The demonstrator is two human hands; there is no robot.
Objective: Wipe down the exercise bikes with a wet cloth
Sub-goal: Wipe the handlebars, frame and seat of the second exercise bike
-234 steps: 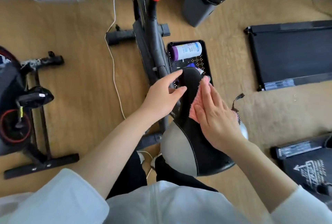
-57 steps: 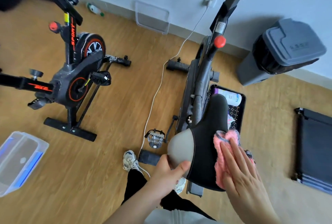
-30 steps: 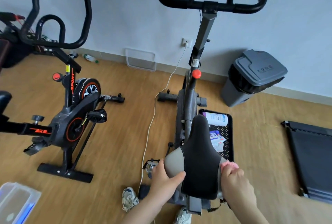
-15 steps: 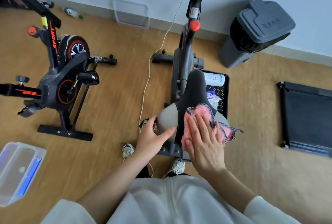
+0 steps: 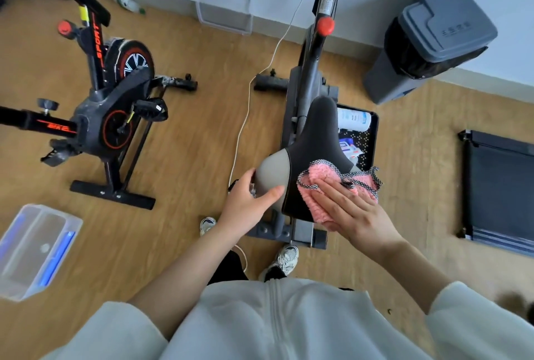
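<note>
- Head view, looking down: right hand point(image 5: 357, 216) lies flat, fingers point(image 5: 332, 195) stretched and together, palm pressing a pink cloth point(image 5: 320, 189) onto the rear right of the saddle point(image 5: 315, 143). Nothing is gripped; the hand is open and bears down on the cloth.
- Cloth has a black-and-white checked edging; part of it trails off the saddle's right side, past the fingertips.
- Left hand point(image 5: 247, 205) cups the saddle's grey left flank, thumb on top, fingers curled around the outer edge. A loose, half-closed hold on the saddle.
- Saddle is black down the middle with grey side panels, nose pointing away toward the wall.
- It belongs to the grey exercise bike point(image 5: 306, 82) directly in front of the person; a red knob point(image 5: 326, 26) sits on its upright post.
- Black tray point(image 5: 374, 140) on the floor just right of the bike, partly hidden by the saddle, holds a white bottle point(image 5: 354, 119) lying on its side.
- White cable point(image 5: 245, 117) runs from a wall plug across the wood floor to the left of the bike.
- Second exercise bike point(image 5: 112, 105), black with red trim, stands well apart on the left.
- Clear plastic box point(image 5: 31, 250) at lower left; grey lidded bin point(image 5: 430, 42) by the wall at upper right; black treadmill deck point(image 5: 500, 186) at far right.
- Person's white sleeves, pushed up, and sneakers point(image 5: 284, 257) show at the bottom.
</note>
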